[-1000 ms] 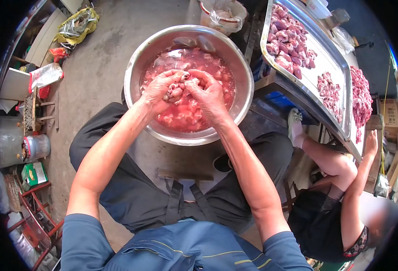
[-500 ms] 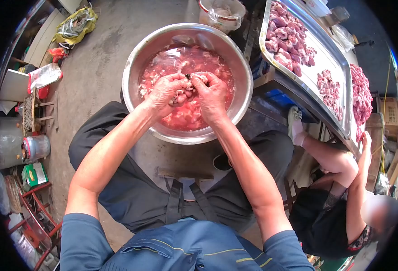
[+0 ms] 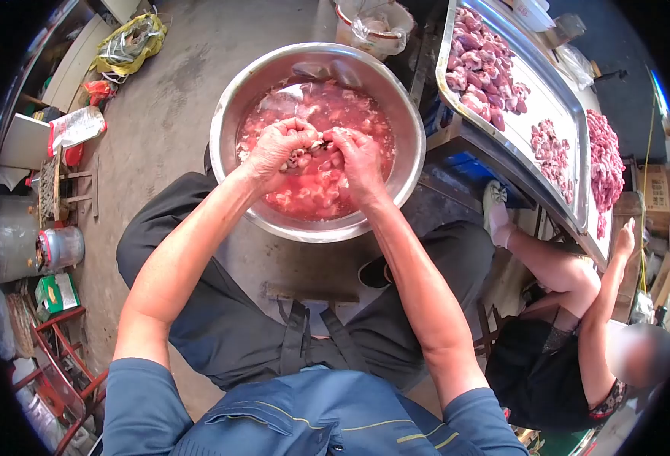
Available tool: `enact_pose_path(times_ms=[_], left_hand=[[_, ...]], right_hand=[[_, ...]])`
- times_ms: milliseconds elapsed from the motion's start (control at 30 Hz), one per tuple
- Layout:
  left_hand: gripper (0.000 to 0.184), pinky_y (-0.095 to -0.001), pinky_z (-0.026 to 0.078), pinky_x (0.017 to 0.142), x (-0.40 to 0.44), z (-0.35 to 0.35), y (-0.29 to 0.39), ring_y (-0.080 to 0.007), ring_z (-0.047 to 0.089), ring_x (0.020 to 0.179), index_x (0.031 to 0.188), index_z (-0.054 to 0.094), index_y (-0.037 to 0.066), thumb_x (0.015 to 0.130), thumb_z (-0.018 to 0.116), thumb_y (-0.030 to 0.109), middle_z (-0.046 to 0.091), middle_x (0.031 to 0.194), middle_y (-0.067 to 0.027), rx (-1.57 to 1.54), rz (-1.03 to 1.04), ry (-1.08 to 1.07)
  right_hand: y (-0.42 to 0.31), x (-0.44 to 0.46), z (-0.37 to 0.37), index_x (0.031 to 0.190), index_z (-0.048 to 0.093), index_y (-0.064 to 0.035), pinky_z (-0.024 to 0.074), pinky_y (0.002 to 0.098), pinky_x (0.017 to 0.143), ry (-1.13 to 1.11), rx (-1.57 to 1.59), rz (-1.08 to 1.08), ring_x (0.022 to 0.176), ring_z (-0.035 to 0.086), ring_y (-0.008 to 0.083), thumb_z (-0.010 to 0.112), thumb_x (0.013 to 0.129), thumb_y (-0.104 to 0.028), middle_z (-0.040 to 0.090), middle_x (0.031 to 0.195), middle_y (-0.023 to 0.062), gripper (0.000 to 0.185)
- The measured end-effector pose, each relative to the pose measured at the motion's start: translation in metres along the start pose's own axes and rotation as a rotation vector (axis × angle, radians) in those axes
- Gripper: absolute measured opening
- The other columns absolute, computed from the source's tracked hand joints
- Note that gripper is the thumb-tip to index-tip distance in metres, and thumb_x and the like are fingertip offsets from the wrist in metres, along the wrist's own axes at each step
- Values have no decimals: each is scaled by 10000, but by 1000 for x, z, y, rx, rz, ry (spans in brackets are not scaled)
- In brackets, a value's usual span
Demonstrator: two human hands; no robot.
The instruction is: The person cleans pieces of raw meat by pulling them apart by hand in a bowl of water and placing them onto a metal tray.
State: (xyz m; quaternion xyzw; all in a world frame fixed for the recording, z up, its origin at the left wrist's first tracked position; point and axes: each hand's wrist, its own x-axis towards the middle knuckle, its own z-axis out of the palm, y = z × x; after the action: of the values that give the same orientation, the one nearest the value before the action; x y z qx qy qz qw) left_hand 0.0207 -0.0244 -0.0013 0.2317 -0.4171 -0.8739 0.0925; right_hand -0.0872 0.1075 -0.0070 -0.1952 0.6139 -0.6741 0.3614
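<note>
Small meat pieces [image 3: 300, 158], pinkish w/ pale and dark bits, are held just above a bath of red water. By the L hand [image 3: 280, 148] they are gripped, fingers curled & clamped round them; by the R hand [image 3: 356, 158] a pale scrap at their upper edge appears to be pinched, fingertips drawn together. Exact finger contact is partly hidden.

Step in hand, as judged: pieces being picked over by fingertip, w/ the L hand used as holder & the R as plucker. For the next move, a steady L grip & a short, fine R pull would be called for; wet pieces could easily be dropped.

Below & around: the red water [image 3: 312, 199], w/ pale scraps afloat, is held in a wide metal basin [image 3: 219, 144], set btwn the person's knees. Beyond it, a bucket [image 3: 373, 34] is seen, plastic bag inside. To the R, on a bench [image 3: 495, 161], a metal tray [image 3: 557, 93] is laid w/ a big meat heap [image 3: 478, 64] & a smaller one [image 3: 554, 156]. Farther R, another person's hand [image 3: 625, 240] is seen near a third heap [image 3: 606, 163].
</note>
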Motion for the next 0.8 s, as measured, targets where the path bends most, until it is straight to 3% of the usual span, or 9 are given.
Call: enact_pose_path(times_ms=[67, 133, 200, 333, 467, 667, 800], left_hand=[[92, -205, 430, 429, 3, -3, -1, -76, 519, 497, 924, 564, 37, 876, 634, 71, 619, 746, -50, 35, 25, -12], [94, -212, 434, 434, 4, -7, -4, -78, 522, 501, 925, 567, 36, 875, 637, 75, 624, 748, -52, 69, 49, -18], [99, -206, 435, 438, 5, -7, -5, -77, 520, 503, 930, 577, 33, 875, 643, 82, 631, 759, -50, 79, 70, -7], [95, -201, 427, 437, 1, 0, -2, -72, 517, 504, 930, 587, 34, 880, 641, 94, 621, 748, -40, 78, 22, 43], [85, -195, 415, 431, -5, 9, 6, -72, 515, 501, 930, 594, 40, 894, 625, 110, 603, 737, -31, 44, -16, -47], [86, -190, 427, 437, -3, 0, 4, -81, 531, 500, 931, 587, 49, 898, 622, 120, 608, 738, -43, -69, -42, -60], [81, -173, 421, 428, 1, -4, 2, -80, 534, 497, 910, 575, 59, 885, 637, 104, 621, 739, -54, -67, -17, 15]], right_hand=[[-2, -3, 6, 977, 673, 14, 460, 206, 573, -5, -24, 22, 634, 584, 51, 622, 905, -168, 652, 732, 23, 203], [-8, -7, 14, 959, 675, 16, 469, 217, 575, -57, -235, -210, 648, 600, 60, 625, 909, -195, 656, 727, 20, 223], [-11, -12, 13, 950, 677, 15, 476, 239, 582, -76, -270, -190, 675, 620, 76, 632, 908, -215, 663, 727, 26, 238], [-1, -8, 9, 906, 679, 9, 476, 281, 568, 35, -416, -275, 640, 637, 126, 637, 863, -141, 671, 734, 96, 161], [2, -7, 6, 842, 682, -3, 476, 326, 568, 129, -609, -328, 607, 637, 171, 617, 818, -90, 658, 724, 150, 112], [11, 0, -4, 854, 692, -12, 476, 343, 580, 217, -578, -220, 611, 636, 183, 584, 832, -145, 640, 644, 137, 173], [15, 3, -10, 896, 696, -19, 469, 328, 565, 120, -541, -124, 593, 617, 162, 571, 855, -166, 644, 655, 101, 197]])
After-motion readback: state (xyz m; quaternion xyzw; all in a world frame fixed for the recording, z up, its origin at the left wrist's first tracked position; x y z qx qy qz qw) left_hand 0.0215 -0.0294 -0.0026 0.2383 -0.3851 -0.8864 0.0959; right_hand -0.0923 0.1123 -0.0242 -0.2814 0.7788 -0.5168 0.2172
